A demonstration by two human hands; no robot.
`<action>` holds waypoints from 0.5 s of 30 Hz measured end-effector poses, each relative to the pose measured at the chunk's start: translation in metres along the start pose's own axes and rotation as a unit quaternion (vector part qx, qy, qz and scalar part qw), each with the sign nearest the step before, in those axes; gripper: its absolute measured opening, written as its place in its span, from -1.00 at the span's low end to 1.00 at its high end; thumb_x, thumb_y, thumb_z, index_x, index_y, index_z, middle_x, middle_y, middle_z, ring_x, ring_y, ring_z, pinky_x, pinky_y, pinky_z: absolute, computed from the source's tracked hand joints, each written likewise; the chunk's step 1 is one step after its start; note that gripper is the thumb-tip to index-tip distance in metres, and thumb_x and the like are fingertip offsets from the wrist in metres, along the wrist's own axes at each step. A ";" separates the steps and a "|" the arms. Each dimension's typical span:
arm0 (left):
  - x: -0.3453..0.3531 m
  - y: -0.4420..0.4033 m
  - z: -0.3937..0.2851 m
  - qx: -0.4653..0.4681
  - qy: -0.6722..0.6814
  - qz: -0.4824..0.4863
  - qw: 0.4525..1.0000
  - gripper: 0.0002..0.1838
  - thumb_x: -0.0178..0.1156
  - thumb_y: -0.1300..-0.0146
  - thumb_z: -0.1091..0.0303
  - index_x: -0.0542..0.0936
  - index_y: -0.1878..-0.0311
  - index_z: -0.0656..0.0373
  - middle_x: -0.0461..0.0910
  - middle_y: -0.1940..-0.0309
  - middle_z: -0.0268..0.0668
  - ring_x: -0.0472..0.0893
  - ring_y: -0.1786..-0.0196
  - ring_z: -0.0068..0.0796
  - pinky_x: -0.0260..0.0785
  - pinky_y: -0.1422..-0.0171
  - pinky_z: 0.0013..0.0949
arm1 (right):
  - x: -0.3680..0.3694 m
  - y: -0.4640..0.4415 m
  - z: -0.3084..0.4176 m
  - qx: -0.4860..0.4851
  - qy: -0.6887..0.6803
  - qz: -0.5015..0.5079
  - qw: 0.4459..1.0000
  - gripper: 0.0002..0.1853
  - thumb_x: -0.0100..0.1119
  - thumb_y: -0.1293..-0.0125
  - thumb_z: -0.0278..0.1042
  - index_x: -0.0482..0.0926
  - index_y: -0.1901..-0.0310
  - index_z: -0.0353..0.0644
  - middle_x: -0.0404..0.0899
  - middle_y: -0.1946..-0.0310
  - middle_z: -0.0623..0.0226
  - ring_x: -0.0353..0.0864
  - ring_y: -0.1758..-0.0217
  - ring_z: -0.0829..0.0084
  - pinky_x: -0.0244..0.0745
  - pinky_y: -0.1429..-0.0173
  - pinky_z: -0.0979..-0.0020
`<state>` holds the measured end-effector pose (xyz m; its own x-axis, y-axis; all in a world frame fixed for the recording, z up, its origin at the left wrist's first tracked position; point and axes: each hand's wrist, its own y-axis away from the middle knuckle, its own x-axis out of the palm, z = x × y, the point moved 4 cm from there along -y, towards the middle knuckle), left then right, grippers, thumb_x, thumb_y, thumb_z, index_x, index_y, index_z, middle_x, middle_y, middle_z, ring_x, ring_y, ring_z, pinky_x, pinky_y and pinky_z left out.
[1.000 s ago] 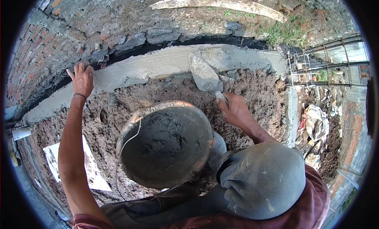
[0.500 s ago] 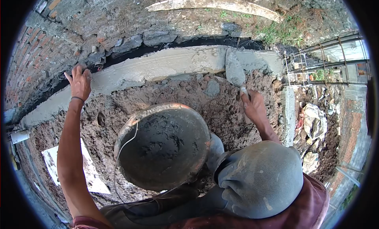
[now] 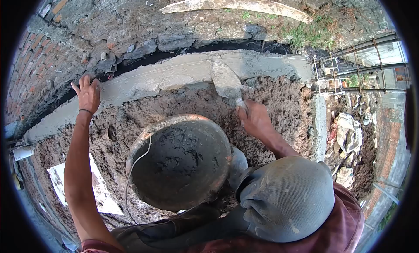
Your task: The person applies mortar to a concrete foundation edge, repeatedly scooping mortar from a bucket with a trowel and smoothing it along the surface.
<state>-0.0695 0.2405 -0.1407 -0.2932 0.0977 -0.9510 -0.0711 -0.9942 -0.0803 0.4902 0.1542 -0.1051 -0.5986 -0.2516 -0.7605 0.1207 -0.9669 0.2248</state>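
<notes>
A masonry trowel (image 3: 225, 79) lies against the mortar-covered top of a low wall (image 3: 166, 72), its blade pointing away from me. My right hand (image 3: 256, 119) is closed around its handle. Farther left, my left hand (image 3: 89, 96) rests on the same wall at its far edge, thumb spread apart and fingers reaching over the edge; their tips are partly hidden. A thin string (image 3: 144, 73) runs along the wall top. Between my arms stands a round basin (image 3: 209, 196) with wet grey mortar (image 3: 179, 152) inside and a wire handle at its left.
Steel rebar (image 3: 358, 69) sticks out at the right end of the wall. A white board (image 3: 102, 187) lies on the soil at left. Crumpled sacks (image 3: 348, 133) lie at right. Beyond the wall are a dark gap and a long wooden plank (image 3: 235, 2).
My right hand has moved left along the wall with the trowel, and the blade has turned to lie slanted. My left hand stays in place.
</notes>
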 end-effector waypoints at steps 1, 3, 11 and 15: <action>-0.003 0.000 0.000 -0.001 -0.002 0.001 1.000 -0.65 0.37 -0.24 0.37 0.58 -0.09 0.07 0.36 -0.30 -0.13 0.26 -0.52 0.04 -0.19 -0.60 0.62 | -0.004 0.002 -0.008 -0.001 -0.001 0.001 1.000 -0.74 0.15 -0.47 -0.33 0.61 0.27 -0.41 0.62 0.48 -0.26 0.69 0.39 -0.20 0.55 0.27 -0.03; -0.005 0.000 -0.001 -0.006 -0.006 0.016 1.000 -0.66 0.37 -0.25 0.37 0.58 -0.09 0.07 0.36 -0.30 -0.12 0.26 -0.53 0.03 -0.18 -0.60 0.62 | -0.021 0.008 -0.031 0.034 0.042 -0.045 0.998 -0.72 0.17 -0.46 -0.33 0.59 0.28 -0.45 0.59 0.53 -0.24 0.68 0.44 -0.18 0.54 0.31 -0.01; 0.001 0.000 -0.008 -0.006 -0.010 0.020 1.000 -0.67 0.37 -0.25 0.37 0.61 -0.09 0.06 0.37 -0.29 -0.13 0.26 -0.53 0.00 -0.19 -0.60 0.63 | 0.004 0.006 -0.032 0.085 -0.080 0.020 0.993 -0.68 0.17 -0.47 -0.22 0.61 0.24 -0.40 0.62 0.47 -0.20 0.70 0.36 -0.16 0.55 0.18 -0.01; 0.003 -0.001 -0.009 -0.011 -0.004 0.024 1.000 -0.68 0.37 -0.25 0.37 0.62 -0.07 0.07 0.37 -0.30 -0.13 0.25 -0.53 0.01 -0.21 -0.60 0.63 | 0.012 0.004 0.002 -0.014 -0.031 0.036 0.999 -0.68 0.17 -0.46 -0.23 0.61 0.23 -0.42 0.62 0.47 -0.20 0.68 0.38 -0.17 0.56 0.16 -0.01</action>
<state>-0.0622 0.2412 -0.1463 -0.3035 0.0507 -0.9515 -0.0359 -0.9985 -0.0417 0.4816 0.1476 -0.1124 -0.6349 -0.3182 -0.7040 0.1867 -0.9474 0.2598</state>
